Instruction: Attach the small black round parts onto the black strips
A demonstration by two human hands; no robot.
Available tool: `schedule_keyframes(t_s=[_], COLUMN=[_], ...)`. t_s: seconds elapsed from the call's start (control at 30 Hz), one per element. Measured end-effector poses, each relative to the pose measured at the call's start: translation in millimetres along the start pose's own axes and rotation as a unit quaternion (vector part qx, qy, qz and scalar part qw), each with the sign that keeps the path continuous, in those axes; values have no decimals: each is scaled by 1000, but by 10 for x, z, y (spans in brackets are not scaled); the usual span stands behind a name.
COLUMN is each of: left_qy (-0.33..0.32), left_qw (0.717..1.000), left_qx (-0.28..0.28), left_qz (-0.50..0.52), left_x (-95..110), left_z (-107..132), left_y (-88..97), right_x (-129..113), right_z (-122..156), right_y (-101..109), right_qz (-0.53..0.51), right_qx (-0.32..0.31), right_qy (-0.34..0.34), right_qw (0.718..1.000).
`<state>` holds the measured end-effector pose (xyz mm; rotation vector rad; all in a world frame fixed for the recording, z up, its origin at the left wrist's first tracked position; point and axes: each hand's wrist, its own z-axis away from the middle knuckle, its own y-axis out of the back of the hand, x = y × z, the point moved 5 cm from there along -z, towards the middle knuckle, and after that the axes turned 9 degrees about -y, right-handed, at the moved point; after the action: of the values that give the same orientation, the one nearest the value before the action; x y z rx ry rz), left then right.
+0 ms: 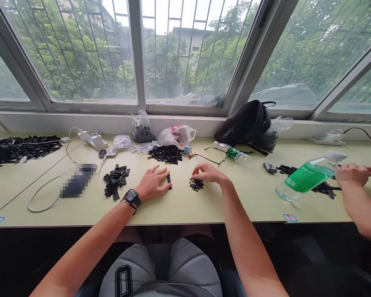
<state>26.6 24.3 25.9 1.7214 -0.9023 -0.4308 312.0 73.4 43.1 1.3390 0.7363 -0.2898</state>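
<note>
My left hand (153,183) lies flat on the table, fingers spread, with a watch at the wrist. Its thumb and fingertips touch the side of a short black strip (169,180). Over a small heap of black rings (196,185), my right hand (210,172) has its fingertips pinched together and pointing down; anything between them is too small to make out. Left of my left hand is a loose pile of black strips (116,181). A larger heap of small black pieces (167,154) lies beyond both hands.
At the back are plastic bags (142,127), a black bag (247,126) and glasses (218,161). A green-labelled bottle (309,177) stands tilted-looking at right, near another person's hands (352,175). A cable (34,208), power strip (97,142) and blurred dark object (78,180) are left.
</note>
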Motion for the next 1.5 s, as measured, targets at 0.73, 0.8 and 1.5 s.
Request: schedule_keyframes(t_s=[0.73, 0.8, 1.5], left_qy=[37, 34, 30], left_qw=[997, 997, 997], left_qx=[-50, -54, -63], left_qz=[42, 46, 46], left_x=[-99, -91, -75], left_z=[40, 40, 36], left_y=[-25, -21, -28], right_x=[-157, -316, -938], right_z=[-60, -76, -9], right_y=[-115, -220, -854], right_qz=[-30, -48, -54], right_qx=[73, 92, 74], right_qy=[20, 48, 194], right_qw=[997, 993, 977])
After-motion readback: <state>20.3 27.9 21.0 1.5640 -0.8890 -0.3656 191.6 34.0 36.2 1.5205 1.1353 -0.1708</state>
